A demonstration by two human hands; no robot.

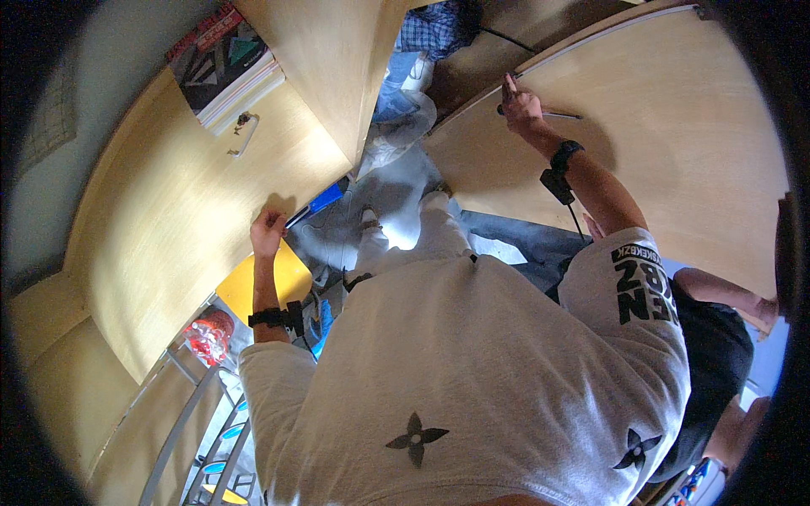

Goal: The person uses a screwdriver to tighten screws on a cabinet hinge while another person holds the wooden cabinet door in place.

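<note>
While the left tabletop (152,219) sweeps from eight to eleven o'clock, it carries a stack of books (226,72) past ten and, just beside it at ten, a pale bar handle (251,135) with small dark pieces (243,120) at one end; those pieces are best left well in from the edge. At nine o'clock the left hand (268,229) is curled at the tabletop's edge, near a blue-and-dark object (324,199); whether it grips anything, I cannot tell. It would probably serve best by steadying whatever is being worked. At one o'clock the right hand (523,111) is closed round a screwdriver (563,115), index finger extended toward the rim of the right tabletop (675,126), shaft pointing to three o'clock. Clean work, I'd judge, means holding that tip off the wood and seating the grip in the whole palm before turning.
</note>
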